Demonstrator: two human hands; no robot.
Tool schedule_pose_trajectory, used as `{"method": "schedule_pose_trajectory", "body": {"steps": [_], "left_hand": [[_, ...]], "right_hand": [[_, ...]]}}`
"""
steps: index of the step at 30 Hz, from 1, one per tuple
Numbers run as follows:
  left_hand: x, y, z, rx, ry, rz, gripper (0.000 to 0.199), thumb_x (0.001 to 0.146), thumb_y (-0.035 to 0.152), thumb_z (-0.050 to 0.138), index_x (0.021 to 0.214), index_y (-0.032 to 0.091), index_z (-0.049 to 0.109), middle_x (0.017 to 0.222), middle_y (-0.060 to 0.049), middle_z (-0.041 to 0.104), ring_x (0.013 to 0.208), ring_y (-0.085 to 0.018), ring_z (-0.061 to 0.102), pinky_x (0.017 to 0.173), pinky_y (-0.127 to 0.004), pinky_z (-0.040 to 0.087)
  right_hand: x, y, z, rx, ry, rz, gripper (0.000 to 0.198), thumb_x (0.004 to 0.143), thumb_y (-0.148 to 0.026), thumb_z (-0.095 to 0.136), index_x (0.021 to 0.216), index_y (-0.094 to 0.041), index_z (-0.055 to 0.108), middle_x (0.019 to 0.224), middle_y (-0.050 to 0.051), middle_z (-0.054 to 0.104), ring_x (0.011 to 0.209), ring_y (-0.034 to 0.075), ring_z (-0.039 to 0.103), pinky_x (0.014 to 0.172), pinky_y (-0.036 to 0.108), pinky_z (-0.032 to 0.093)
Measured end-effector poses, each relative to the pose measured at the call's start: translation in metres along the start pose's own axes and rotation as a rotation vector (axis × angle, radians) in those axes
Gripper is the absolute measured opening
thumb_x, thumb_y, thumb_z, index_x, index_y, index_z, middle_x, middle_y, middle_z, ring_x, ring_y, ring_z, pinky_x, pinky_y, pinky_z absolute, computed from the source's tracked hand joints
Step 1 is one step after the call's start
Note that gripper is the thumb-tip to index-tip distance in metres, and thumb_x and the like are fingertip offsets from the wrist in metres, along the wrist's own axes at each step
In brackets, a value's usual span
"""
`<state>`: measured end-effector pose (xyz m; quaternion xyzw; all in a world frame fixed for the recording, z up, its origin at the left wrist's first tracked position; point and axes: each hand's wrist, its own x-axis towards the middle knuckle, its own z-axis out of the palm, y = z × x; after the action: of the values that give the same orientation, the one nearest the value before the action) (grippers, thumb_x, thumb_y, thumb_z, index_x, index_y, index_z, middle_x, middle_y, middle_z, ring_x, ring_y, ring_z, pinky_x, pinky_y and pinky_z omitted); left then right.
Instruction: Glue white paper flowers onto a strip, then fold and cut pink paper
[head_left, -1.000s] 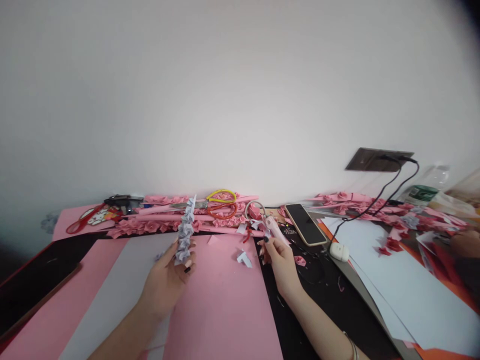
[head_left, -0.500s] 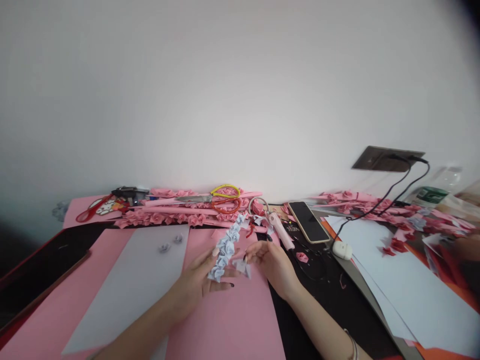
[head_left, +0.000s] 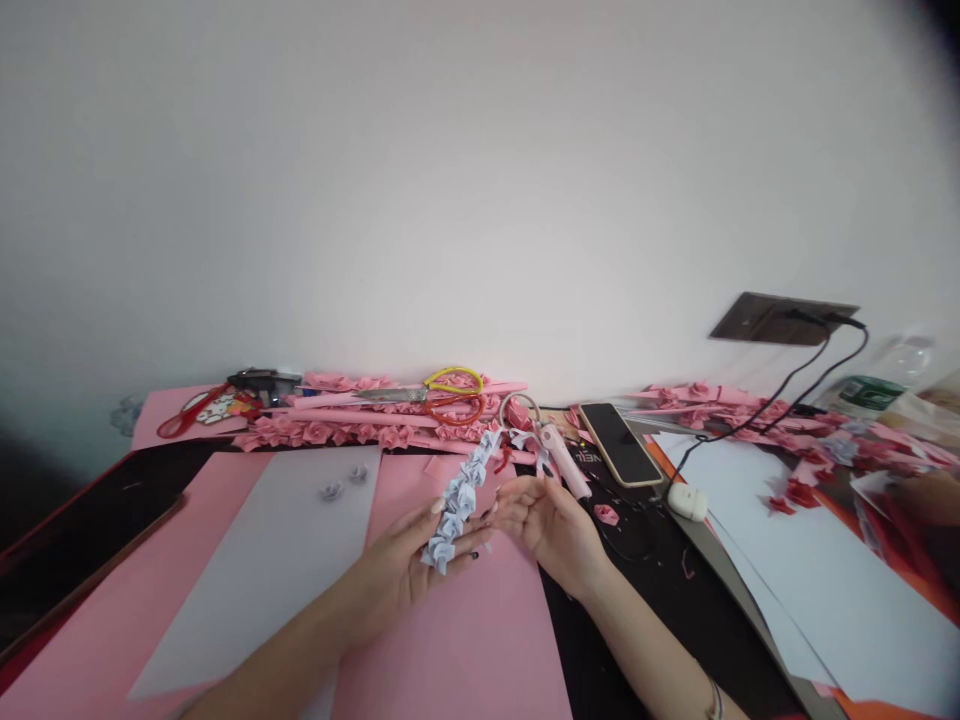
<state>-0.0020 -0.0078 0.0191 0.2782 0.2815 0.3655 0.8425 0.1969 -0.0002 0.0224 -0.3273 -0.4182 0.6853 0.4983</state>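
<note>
My left hand (head_left: 405, 560) is closed on a garland of pale blue paper roses (head_left: 459, 500), its thumb on the near side and its fingers behind. The garland slants up toward the back of the desk. Just right of it, my right hand (head_left: 551, 530) is turned palm up with loosely bent fingers, their tips close to the left fingertips. A small whitish scrap (head_left: 487, 546) shows below those fingertips, mostly hidden. Under both hands lies a pink paper sheet (head_left: 465, 650). Two loose blue-grey paper roses (head_left: 332, 490) sit on a white sheet (head_left: 255, 560) to the left.
Scissors (head_left: 454, 395) with yellow and red handles lie on pink rose garlands (head_left: 322, 434) along the wall. To the right are a pink glue gun (head_left: 564, 460), a phone (head_left: 619, 443), a white earbud case (head_left: 687, 501) and white sheets (head_left: 825, 580). Another person's hand (head_left: 926, 495) is at the far right.
The garland's lower end has shifted slightly down and right with my left hand. My right fingers have moved nearer the left fingertips, and the white scrap below them is now mostly hidden.
</note>
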Motion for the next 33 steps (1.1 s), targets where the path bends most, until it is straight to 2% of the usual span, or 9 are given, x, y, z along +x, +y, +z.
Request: {"method": "schedule_pose_trajectory", "body": {"steps": [4, 9, 12, 15, 18, 20, 24, 29, 33], "left_hand": [[0.0, 0.0, -0.002, -0.01, -0.017, 0.022, 0.034, 0.087, 0.034, 0.047, 0.114, 0.015, 0.052, 0.12, -0.014, 0.057, 0.116, -0.025, 0.049, 0.101, -0.04, 0.034], [0.002, 0.0, -0.006, -0.008, 0.016, 0.08, 0.033, 0.088, 0.032, 0.045, 0.116, 0.015, 0.052, 0.123, -0.013, 0.055, 0.117, -0.026, 0.047, 0.099, -0.04, 0.036], [0.002, 0.003, -0.006, 0.047, 0.062, 0.131, 0.032, 0.088, 0.032, 0.046, 0.117, 0.02, 0.051, 0.126, -0.01, 0.053, 0.118, -0.026, 0.046, 0.091, -0.037, 0.043], [0.001, 0.005, -0.004, 0.099, 0.098, 0.143, 0.031, 0.087, 0.034, 0.046, 0.114, 0.021, 0.053, 0.126, -0.01, 0.053, 0.115, -0.027, 0.048, 0.079, -0.032, 0.049], [0.001, 0.006, -0.003, 0.111, 0.11, 0.137, 0.028, 0.087, 0.034, 0.046, 0.11, 0.02, 0.055, 0.12, -0.01, 0.057, 0.105, -0.025, 0.056, 0.07, -0.029, 0.051], [0.001, 0.006, -0.002, 0.114, 0.111, 0.131, 0.026, 0.087, 0.033, 0.047, 0.108, 0.02, 0.056, 0.115, -0.01, 0.06, 0.095, -0.023, 0.061, 0.063, -0.027, 0.052], [0.0, 0.008, 0.0, 0.132, 0.067, 0.131, 0.025, 0.087, 0.033, 0.047, 0.104, 0.018, 0.057, 0.109, -0.01, 0.061, 0.083, -0.018, 0.062, 0.056, -0.023, 0.051], [-0.001, 0.007, 0.0, 0.138, 0.04, 0.117, 0.027, 0.087, 0.035, 0.046, 0.102, 0.015, 0.058, 0.087, -0.008, 0.063, 0.07, -0.013, 0.058, 0.052, -0.02, 0.047], [0.001, 0.005, -0.005, 0.15, 0.09, 0.151, 0.025, 0.087, 0.036, 0.046, 0.097, 0.018, 0.058, 0.086, -0.004, 0.06, 0.059, -0.009, 0.053, 0.049, -0.019, 0.042]], "right_hand": [[0.0, -0.006, -0.003, -0.002, 0.041, -0.014, 0.044, 0.082, -0.052, 0.037, 0.085, -0.019, 0.065, 0.079, 0.008, 0.063, 0.075, 0.021, 0.06, 0.079, 0.037, 0.045], [0.0, -0.014, -0.009, 0.019, 0.096, -0.034, 0.04, 0.082, -0.05, 0.037, 0.081, -0.02, 0.064, 0.074, 0.005, 0.058, 0.058, 0.013, 0.053, 0.058, 0.027, 0.045], [0.001, -0.014, -0.012, -0.057, 0.156, -0.085, 0.036, 0.082, -0.049, 0.039, 0.082, -0.02, 0.061, 0.076, 0.005, 0.056, 0.055, 0.012, 0.049, 0.047, 0.023, 0.041], [0.002, -0.008, -0.01, -0.23, 0.199, -0.13, 0.021, 0.077, -0.038, 0.053, 0.086, -0.019, 0.059, 0.082, 0.004, 0.057, 0.05, 0.008, 0.047, 0.042, 0.019, 0.036], [0.003, 0.001, -0.001, -0.416, 0.158, -0.094, 0.023, 0.069, -0.025, 0.064, 0.09, -0.017, 0.06, 0.091, 0.004, 0.06, 0.044, 0.004, 0.045, 0.038, 0.018, 0.035], [0.002, 0.006, 0.006, -0.482, 0.082, -0.032, 0.029, 0.068, -0.024, 0.065, 0.095, -0.017, 0.06, 0.095, 0.005, 0.061, 0.045, 0.005, 0.047, 0.037, 0.017, 0.035], [0.0, 0.01, 0.012, -0.418, -0.02, 0.105, 0.027, 0.071, -0.029, 0.061, 0.094, -0.015, 0.061, 0.084, 0.004, 0.064, 0.039, 0.003, 0.041, 0.033, 0.016, 0.029], [0.001, 0.007, 0.008, -0.356, 0.046, 0.118, 0.023, 0.067, -0.026, 0.063, 0.086, -0.013, 0.058, 0.073, 0.002, 0.063, 0.035, 0.002, 0.038, 0.03, 0.015, 0.025], [0.004, 0.009, 0.002, -0.448, 0.156, 0.031, 0.019, 0.068, -0.02, 0.057, 0.086, -0.015, 0.055, 0.067, -0.002, 0.059, 0.033, 0.002, 0.035, 0.03, 0.016, 0.025]]}}
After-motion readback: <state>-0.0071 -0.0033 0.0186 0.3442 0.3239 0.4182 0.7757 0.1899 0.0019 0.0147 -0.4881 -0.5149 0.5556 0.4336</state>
